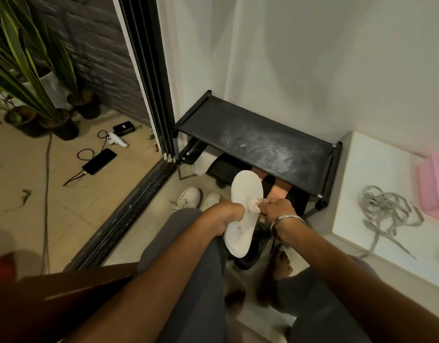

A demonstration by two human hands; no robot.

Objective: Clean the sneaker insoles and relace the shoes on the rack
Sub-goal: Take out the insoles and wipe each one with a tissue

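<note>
Both hands worked: my left hand [227, 215] gripped the insole [243, 214], right hand [275, 209] pinching a wipe [253, 203]; next, scrub toeward.

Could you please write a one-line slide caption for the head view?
Left hand holds insole; right hand wipes it with a wad by the shoe rack.

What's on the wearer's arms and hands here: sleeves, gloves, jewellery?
No gloves; both forearms are bare with no sleeves in view. The right hand has a plain silver metal bangle round the wrist. The left hand and its wrist show no watch, band or ring.
</note>
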